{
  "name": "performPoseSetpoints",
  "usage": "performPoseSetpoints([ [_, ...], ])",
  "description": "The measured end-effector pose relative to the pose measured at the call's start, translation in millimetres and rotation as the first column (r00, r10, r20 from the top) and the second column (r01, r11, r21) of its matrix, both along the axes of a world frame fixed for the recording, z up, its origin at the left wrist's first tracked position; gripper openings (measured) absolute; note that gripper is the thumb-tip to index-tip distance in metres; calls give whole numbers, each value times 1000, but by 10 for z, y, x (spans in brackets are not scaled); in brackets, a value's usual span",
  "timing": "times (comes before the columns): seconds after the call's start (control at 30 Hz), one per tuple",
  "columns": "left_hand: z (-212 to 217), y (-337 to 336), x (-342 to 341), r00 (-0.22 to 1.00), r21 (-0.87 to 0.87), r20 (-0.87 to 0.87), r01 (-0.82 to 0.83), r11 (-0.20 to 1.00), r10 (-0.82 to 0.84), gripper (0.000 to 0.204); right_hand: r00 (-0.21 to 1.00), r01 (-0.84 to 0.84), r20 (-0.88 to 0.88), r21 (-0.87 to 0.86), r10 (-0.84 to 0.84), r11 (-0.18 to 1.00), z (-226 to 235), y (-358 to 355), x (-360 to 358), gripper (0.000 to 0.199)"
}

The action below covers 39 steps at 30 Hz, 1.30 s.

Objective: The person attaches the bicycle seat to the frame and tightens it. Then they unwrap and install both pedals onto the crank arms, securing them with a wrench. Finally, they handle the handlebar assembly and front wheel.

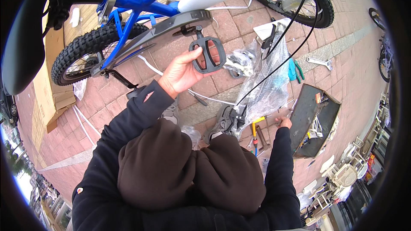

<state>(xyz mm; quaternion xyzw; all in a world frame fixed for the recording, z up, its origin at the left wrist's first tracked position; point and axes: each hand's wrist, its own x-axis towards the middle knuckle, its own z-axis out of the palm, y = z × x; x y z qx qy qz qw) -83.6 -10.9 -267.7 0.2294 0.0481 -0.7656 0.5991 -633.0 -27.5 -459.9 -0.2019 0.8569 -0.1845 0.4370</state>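
Note:
A black bicycle pedal (196,66) is gripped by its edge in my left hand (184,72), thumb on the near side of its frame. Its spindle end points up toward the crank area of a blue bicycle (136,5), just below the black chain guard (171,25). Whether the spindle touches the crank, I cannot tell. Over on the right, my right hand (284,122) is low by the ground, its fingers curled and partly blurred. It is beside the dark toolbox (295,122) and near a yellow-handled tool (254,129); what its fingers hold is unclear.
An adjustable wrench (320,63) and teal-handled pliers (295,71) lie on the brick paving. Bubble wrap (267,87) and bagged parts (242,62) spread between my feet and the bicycle. Black cables hang across the right. A cardboard box (53,90) stands at left.

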Motion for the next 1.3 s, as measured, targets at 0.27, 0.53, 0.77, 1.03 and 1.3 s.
performPoseSetpoints([
  [0.27,38,14,-70,990,-21,133,41,999,-38,37,941,-219,69,-624,333,750,2333,-194,1296,16],
  [0.53,-37,0,-70,992,-52,107,68,996,-63,31,-117,-842,-733,-286,671,-458,3336,-1057,3528,23],
  [0.77,-45,12,-70,990,-95,114,88,992,-77,28,-644,-554,-751,325,148,-766,3438,-1431,4105,23],
  [1.03,-61,15,-56,989,-89,110,112,990,-102,29,-672,-480,-720,247,172,-842,3269,-1586,4225,25],
  [1.3,-295,80,89,999,-125,-49,10,992,-17,42,-537,-589,-734,-27,416,-808,2634,-1746,4137,27],
])
